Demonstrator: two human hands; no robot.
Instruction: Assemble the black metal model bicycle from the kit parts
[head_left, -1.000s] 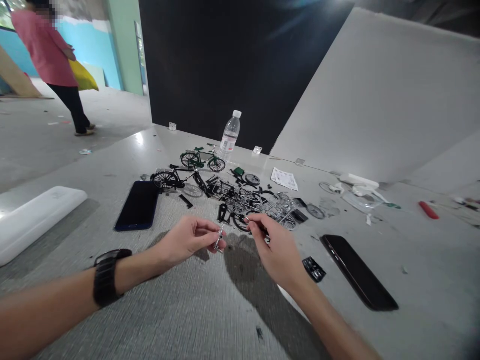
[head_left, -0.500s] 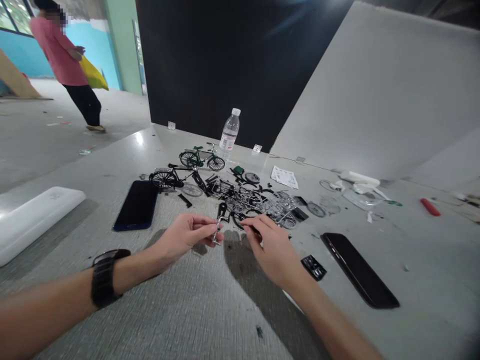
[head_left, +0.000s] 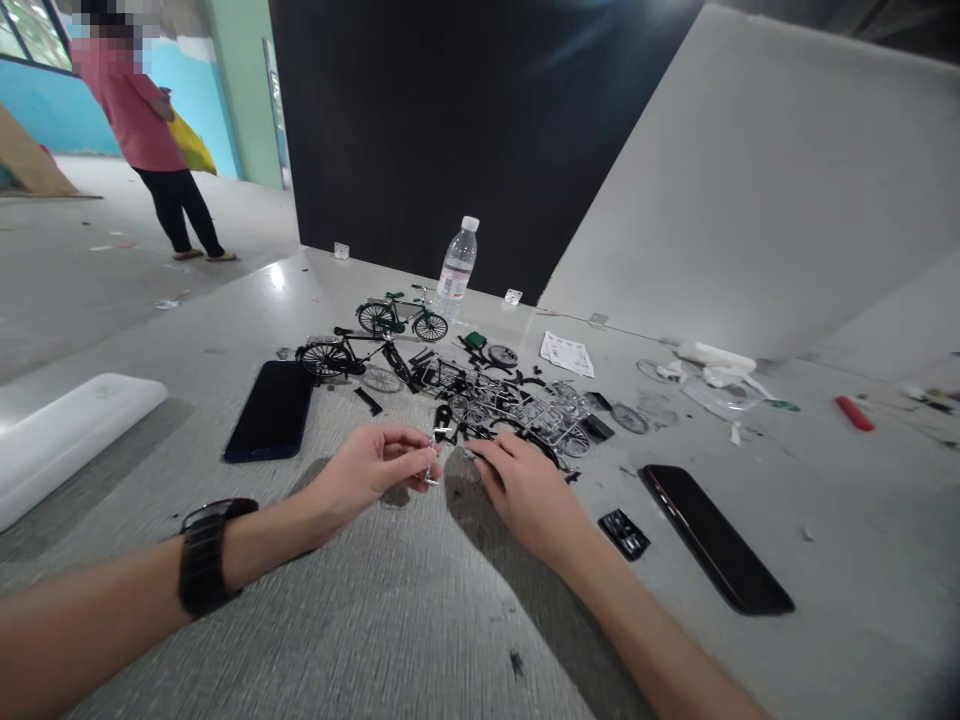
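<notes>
My left hand (head_left: 373, 468), with a black watch on the wrist, pinches a small silver metal part (head_left: 431, 462) just above the grey table. My right hand (head_left: 525, 490) lies low on the table beside it, its fingertips at the near edge of a pile of black and silver model bicycle parts (head_left: 517, 405); its fingers are curled and what they touch is hidden. Behind the pile stand a black model bicycle (head_left: 349, 356) and a green model bicycle (head_left: 401, 318).
A dark phone (head_left: 271, 410) lies left of the pile, another phone (head_left: 714, 538) at the right, with a small black piece (head_left: 624, 532) beside it. A water bottle (head_left: 457, 267), a paper leaflet (head_left: 568, 354), a white case (head_left: 71, 435) and a red object (head_left: 853, 413) are around. A person in pink (head_left: 142, 110) stands far left.
My right hand has dropped from the air down to the edge of the parts pile. The left hand keeps its pinch on the silver part. The person in pink has stepped to the right.
</notes>
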